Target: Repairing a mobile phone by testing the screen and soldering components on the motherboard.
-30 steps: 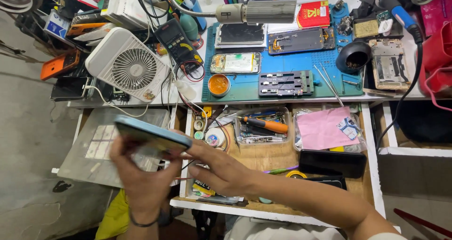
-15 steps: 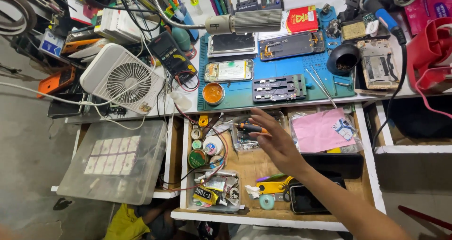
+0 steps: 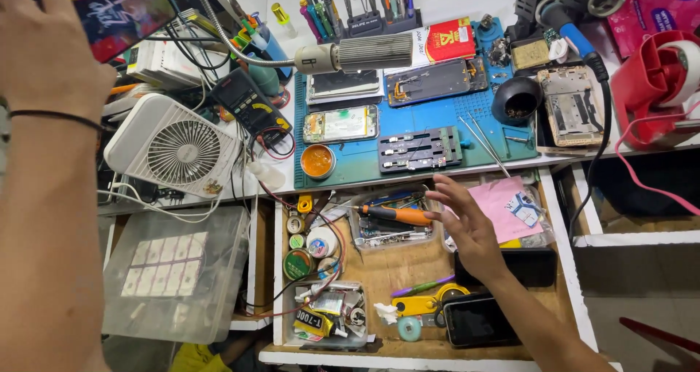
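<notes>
Fingers (image 3: pixel 445 197) now spread over drawer (image 3: pixel 408 270); left hand (image 3: pixel 44 51) raised with phone (image 3: pixel 120 11).

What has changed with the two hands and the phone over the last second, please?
The left hand has carried the phone from low over the drawer up to the top left, grip unchanged. The right hand has let go of it and moved right, open over the drawer. The fan and blue mat stayed put.

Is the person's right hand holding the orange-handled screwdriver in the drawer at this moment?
No, the right hand hovers open with spread fingers beside the screwdriver, which lies untouched in its clear tray.
</notes>
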